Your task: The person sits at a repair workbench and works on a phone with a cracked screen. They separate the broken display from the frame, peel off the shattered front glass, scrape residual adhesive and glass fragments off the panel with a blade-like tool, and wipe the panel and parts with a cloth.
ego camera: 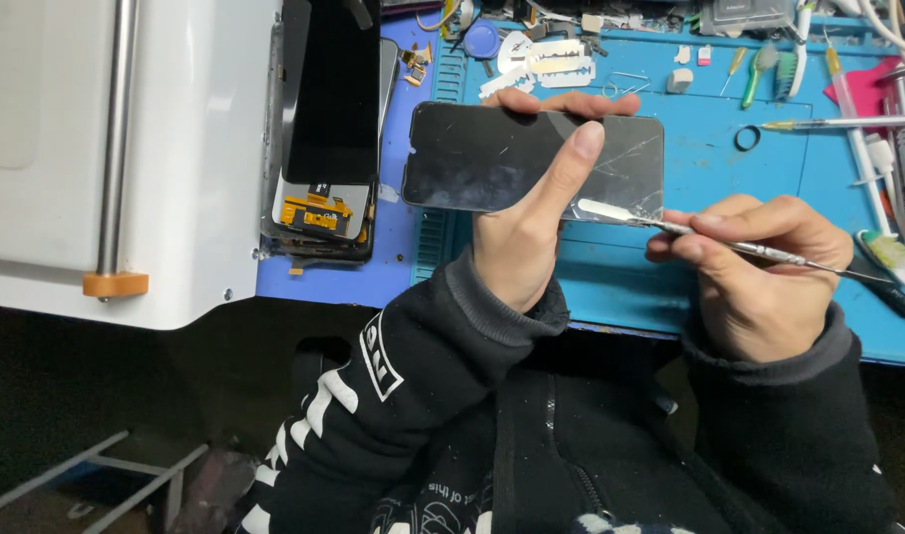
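Left hand (519, 222) gripping cracked phone (531, 158); right hand (754, 267) pinching spudger (670, 225), prying screen edge; next move probably needing shallow, gentle leverage

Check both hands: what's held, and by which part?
Left hand grips the cracked phone screen across its middle, thumb on the glass. Right hand pinches the metal spudger mid-shaft.

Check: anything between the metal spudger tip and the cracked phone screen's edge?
Nothing visible. The right hand has the metal spudger tip already at the lower right edge of the cracked phone screen, which the left hand holds.
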